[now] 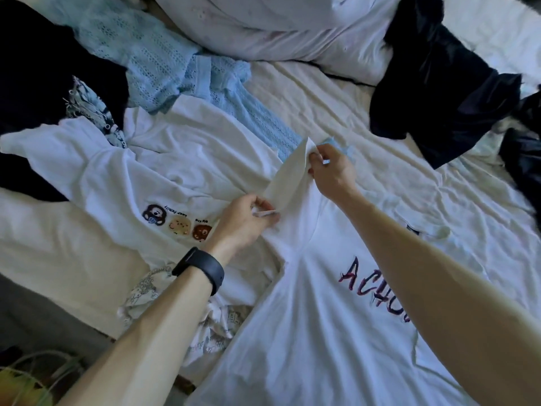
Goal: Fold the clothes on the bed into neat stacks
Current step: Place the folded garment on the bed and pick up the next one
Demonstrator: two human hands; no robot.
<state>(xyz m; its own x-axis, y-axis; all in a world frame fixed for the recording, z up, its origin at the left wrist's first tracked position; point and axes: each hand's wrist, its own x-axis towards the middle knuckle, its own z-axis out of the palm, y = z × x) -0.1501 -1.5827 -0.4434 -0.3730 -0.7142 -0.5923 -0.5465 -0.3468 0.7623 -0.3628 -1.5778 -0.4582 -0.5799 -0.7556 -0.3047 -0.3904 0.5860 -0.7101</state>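
Rumpled cream sheets cover the bed (351,112), and clothes lie loose all over it. Your tee (307,332), white with red-and-blue lettering, is spread face up in front of you, its body running toward the bottom edge of the view and its upper part near the middle of the bed. Both your hands are closed on one sleeve (289,174) of it. Your left hand (246,221) pinches the near edge, your right hand (332,171) pinches the far corner, and the cloth stands lifted off the sheet between them. By my reading you are at the first fold of this tee, turning the sleeve in over the body. Very little of the task looks done: no folded piece and no stack shows anywhere in view. Left to fold are this tee, the bear tee (117,177) lying crumpled just beside it on the left, the blue knit (164,63) beyond that, the dark clothes (439,98) at the far right, more dark cloth at the far left, and a printed piece (210,326) under your left forearm. A pillow (278,24) sits at the head of the bed.
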